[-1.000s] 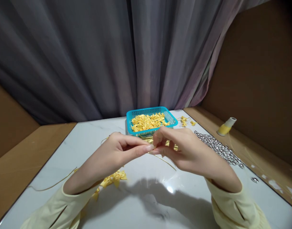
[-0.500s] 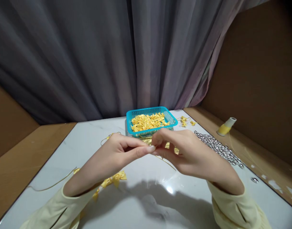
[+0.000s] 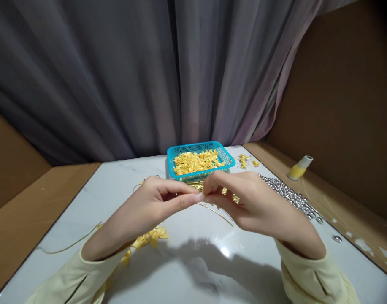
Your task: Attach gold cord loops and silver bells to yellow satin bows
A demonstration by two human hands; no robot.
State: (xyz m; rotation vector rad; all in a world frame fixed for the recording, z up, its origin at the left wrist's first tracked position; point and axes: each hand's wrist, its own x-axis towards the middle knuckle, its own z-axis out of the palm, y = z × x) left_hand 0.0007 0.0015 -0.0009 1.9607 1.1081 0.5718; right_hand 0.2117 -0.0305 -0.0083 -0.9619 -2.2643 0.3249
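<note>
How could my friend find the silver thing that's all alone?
Find the white table and its right edge. Many shiny silver pieces lie there in a long spread. The silver thing lies lower in the picture, alone, clearly apart from that spread.

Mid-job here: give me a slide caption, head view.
Left hand and right hand pinch close together before a teal basket of yellow ribbon pieces, small silver pieces at right.

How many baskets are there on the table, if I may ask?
1: the blue basket with yellow bows, at the table's far end, beyond the left hand and right hand. No other shows.
</note>
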